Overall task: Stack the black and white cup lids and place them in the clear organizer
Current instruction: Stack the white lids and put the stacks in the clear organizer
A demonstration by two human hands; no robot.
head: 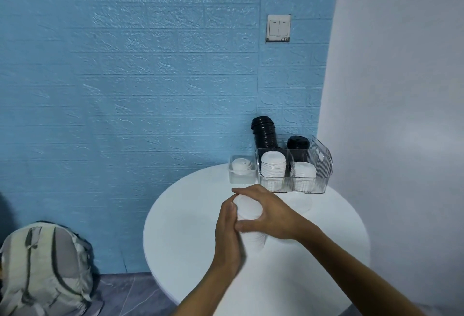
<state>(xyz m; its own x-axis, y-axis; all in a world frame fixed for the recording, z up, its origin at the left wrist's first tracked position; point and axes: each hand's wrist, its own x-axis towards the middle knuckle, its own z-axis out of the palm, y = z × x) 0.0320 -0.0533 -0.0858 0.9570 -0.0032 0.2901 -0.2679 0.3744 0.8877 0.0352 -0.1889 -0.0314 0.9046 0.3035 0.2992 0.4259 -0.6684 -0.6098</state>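
A stack of white lids (249,211) stands on the round white table (190,235), and both my hands grip it. My left hand (227,234) wraps its left side; my right hand (270,212) curls over its top and right side. Behind them stands the clear organizer (320,162). It holds two white lid stacks (273,172) (304,176) in front and two black lid stacks (265,134) (298,146) behind. A single white lid (300,202) lies flat on the table just in front of the organizer.
A small clear box (242,172) with a few white lids sits left of the organizer. The blue brick wall and a white wall close in behind and to the right. A grey backpack (45,268) lies on the floor at left.
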